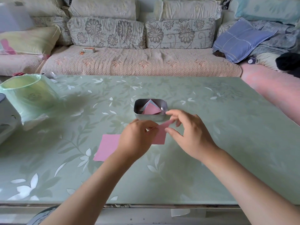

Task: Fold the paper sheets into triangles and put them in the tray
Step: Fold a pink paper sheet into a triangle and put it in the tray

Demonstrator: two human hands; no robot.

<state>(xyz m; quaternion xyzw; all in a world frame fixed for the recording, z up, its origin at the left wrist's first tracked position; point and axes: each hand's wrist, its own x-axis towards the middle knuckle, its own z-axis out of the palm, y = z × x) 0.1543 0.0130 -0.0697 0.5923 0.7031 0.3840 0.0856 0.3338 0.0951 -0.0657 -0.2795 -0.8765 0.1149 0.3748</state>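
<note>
At table centre, just on the near side of the metal tray (150, 118), both hands work one pink paper sheet (161, 135). The left hand (138, 138) has its fingers curled, with thumb and fingertips pinching the sheet's upper left edge. The right hand (192, 135) is half open: its thumb reaches to the sheet's right edge, the index arches above, and the middle fingers nip the raised top flap. The flap is lifted and bent over; the lower part of the sheet hangs close to the table (227, 143).

The tray holds folded triangles (151, 109), pink on top and pale blue behind, leaning against each other. How many there are can't be told.

A second pink sheet (108, 146) lies flat to the left. The left hand and wrist cover its right part, so I can't tell whether it touches the held sheet. The left palm side and the exact pinch points are hidden behind the knuckles.

At far left stand a bin lined with a green bag (29, 95) and a white appliance (6, 120) cut off by the frame edge. A sofa (141, 62) runs behind the table.
</note>
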